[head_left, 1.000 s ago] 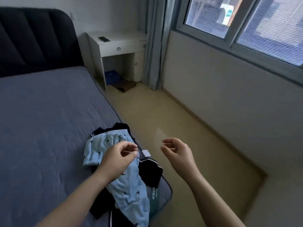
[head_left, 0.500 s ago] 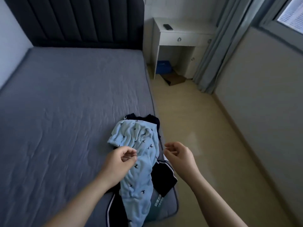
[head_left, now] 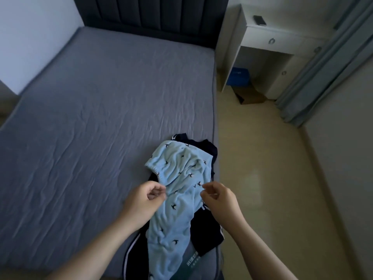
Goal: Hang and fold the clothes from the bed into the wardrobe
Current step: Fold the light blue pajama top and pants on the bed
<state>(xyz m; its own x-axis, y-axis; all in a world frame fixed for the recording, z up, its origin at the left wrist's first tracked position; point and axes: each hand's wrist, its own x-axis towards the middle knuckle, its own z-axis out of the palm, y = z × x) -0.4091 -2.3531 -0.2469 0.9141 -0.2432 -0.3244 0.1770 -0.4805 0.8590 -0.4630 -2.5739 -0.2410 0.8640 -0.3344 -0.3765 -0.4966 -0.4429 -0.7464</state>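
Note:
A light blue garment (head_left: 177, 199) printed with small dark birds lies crumpled on the near right corner of the grey bed (head_left: 90, 118). It rests on a dark navy garment (head_left: 207, 235) with white stripes. My left hand (head_left: 145, 203) hovers at the blue garment's left edge and my right hand (head_left: 220, 201) at its right edge. Both hands have loosely curled fingers and hold nothing. No wardrobe is in view.
A dark padded headboard (head_left: 151, 15) stands at the far end of the bed. A white nightstand (head_left: 272, 43) with a dark device (head_left: 259, 20) on top sits beside it, with a blue box (head_left: 238, 75) and a brown box (head_left: 252, 97) beneath. A grey curtain (head_left: 323, 77) hangs at right over beige floor.
The view has swung left from the window toward the bed. Both hands have moved over the blue garment, one at each side, still holding nothing.

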